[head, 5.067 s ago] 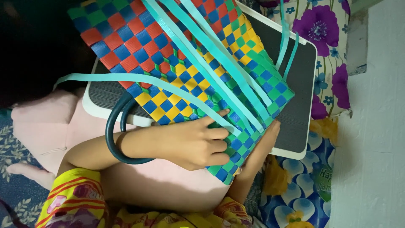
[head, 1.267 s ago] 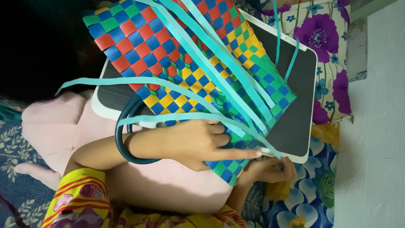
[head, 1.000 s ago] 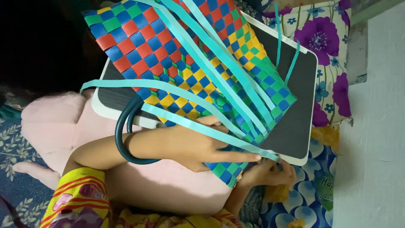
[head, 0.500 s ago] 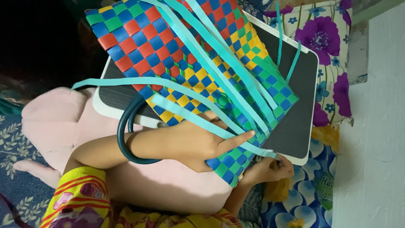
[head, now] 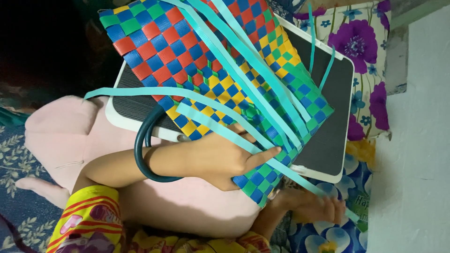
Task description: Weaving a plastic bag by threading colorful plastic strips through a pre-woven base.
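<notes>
A woven basket point(head: 197, 61) of red, blue, yellow and green plastic strips lies tilted on a black board with a white rim point(head: 328, 136). Several loose turquoise strips point(head: 234, 65) run across it. My left hand point(head: 215, 157) grips the basket's lower edge, its index finger stretched along the weave. My left forearm passes through the dark round handle point(head: 140, 150). Below the basket's corner, my right hand point(head: 314, 208) pinches the end of one turquoise strip point(head: 300, 175), which is drawn taut towards the lower right.
A pink cushion point(head: 61, 136) lies under the board and my arm. A cloth with purple flowers point(head: 361, 47) lies to the right, next to a white wall point(head: 412, 140). A blue patterned rug point(head: 14, 159) is at the left.
My right hand has come out from under the basket and drawn one turquoise strip down to the right. The strip's loop across the weave has tightened. My left index finger has straightened.
</notes>
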